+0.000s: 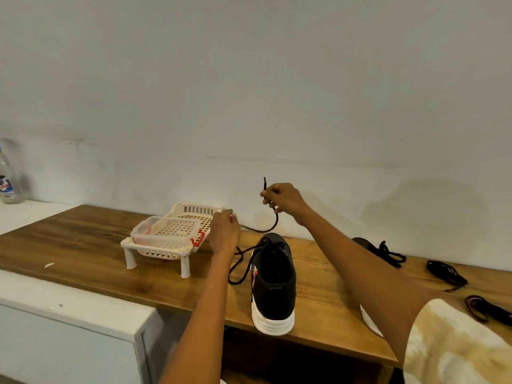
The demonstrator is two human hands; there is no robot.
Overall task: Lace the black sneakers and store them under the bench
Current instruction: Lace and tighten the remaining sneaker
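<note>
A black sneaker (274, 275) with a white sole stands heel toward me on the wooden bench (83, 245). Its black lace (241, 273) runs out of the front eyelets on both sides. My right hand (282, 199) is raised above and beyond the toe and pinches one lace end, whose tip points up. My left hand (224, 231) sits left of the toe with fingers curled around the other lace strand, which loops down onto the bench. A second black sneaker (385, 252) lies to the right, mostly hidden behind my right arm.
A white plastic rack (169, 236) with a small basket stands on the bench left of the shoe. Loose dark laces (446, 274) and another bundle (487, 309) lie at the right. A bottle (8, 178) stands far left on a white cabinet (69, 314). A wall is close behind.
</note>
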